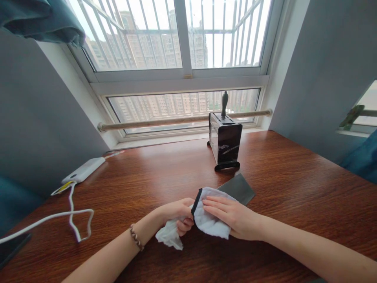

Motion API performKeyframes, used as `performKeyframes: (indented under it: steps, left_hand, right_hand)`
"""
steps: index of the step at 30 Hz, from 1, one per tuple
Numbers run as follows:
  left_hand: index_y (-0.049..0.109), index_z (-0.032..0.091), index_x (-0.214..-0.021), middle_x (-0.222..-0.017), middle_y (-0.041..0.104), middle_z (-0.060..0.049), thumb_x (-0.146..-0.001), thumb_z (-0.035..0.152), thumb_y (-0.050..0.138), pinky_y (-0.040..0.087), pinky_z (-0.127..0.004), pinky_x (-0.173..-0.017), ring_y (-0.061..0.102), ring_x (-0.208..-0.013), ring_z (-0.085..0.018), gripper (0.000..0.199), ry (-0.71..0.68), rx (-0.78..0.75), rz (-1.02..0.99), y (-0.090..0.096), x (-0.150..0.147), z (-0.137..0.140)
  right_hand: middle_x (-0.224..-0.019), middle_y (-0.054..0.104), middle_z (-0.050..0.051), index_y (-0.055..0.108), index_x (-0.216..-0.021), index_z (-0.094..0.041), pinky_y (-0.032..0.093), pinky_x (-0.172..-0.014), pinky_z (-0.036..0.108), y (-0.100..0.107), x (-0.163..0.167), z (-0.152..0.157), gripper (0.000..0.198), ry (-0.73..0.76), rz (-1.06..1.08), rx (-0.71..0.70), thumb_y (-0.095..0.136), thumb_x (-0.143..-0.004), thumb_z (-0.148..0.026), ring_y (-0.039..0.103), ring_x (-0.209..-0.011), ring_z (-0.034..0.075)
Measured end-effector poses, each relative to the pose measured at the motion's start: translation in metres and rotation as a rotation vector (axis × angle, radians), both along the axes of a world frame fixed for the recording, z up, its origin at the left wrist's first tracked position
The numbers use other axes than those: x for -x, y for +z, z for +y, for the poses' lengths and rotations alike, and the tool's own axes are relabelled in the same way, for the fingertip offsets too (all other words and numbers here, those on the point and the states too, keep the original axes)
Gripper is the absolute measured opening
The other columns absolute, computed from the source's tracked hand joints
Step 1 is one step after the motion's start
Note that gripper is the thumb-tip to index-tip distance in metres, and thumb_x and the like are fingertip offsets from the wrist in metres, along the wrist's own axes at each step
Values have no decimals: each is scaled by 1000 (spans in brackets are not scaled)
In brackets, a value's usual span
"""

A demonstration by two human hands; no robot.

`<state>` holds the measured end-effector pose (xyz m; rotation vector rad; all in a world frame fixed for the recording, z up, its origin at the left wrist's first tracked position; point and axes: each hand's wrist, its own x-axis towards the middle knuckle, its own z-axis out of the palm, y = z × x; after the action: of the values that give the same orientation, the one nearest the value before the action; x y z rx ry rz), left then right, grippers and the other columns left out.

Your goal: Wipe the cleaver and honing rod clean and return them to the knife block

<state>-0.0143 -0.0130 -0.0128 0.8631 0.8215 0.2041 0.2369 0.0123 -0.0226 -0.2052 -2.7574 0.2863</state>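
Head view. Left hand (179,215) curled around a dark handle, fingers closed on it and on the trailing end of a white cloth (206,220). Right hand (232,216) laid flat, fingers spread, pressing the cloth onto a broad grey cleaver blade (239,188) lying flat on the wooden counter (294,188). Possible fault: a sharp edge slicing through thin, soft fabric into the fingers if pressure slides edgeward. Behind, glossy boxy knife block (225,143); at left, smooth white power bank (84,169) with looped cable.

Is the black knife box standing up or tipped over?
Standing up. The knife block rests on its base on the wooden table, one handle sticking straight up.
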Motion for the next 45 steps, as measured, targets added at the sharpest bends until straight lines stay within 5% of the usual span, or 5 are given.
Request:
performKeyframes:
  steps: [19,26,36,45]
  left_hand:
    - [42,20,-72,-50,32,8,-71,26,65,21,-16,-34,20,-36,-3,24,-33,22,-52,5,3,1]
    - [42,20,-77,-51,31,9,-76,32,67,17,-17,-34,17,-36,-2,27,-15,36,-116,3,5,3]
    - [42,19,-74,-52,32,8,-79,28,64,17,-16,-34,18,-36,-2,24,-17,59,-144,4,5,3]
    - [41,18,-72,-51,31,8,-81,30,62,19,-15,-33,18,-34,-1,26,-33,86,-183,0,7,6]
  right_hand:
    - [-135,51,7,49,-128,-13,32,-114,32,15,-4,6,41,16,28,118,44,-87,-15,40,-130,16]
    - [-138,48,10,51,-129,-12,36,-112,38,5,-13,21,53,-247,123,87,43,-77,-5,38,-132,19]
    - [-138,46,16,47,-133,0,31,-114,41,6,-23,39,55,-929,-90,5,30,-80,0,36,-131,28]
    - [-114,61,18,55,-119,-5,47,-94,42,16,-35,50,45,-1110,-148,94,26,-85,-2,55,-111,30]
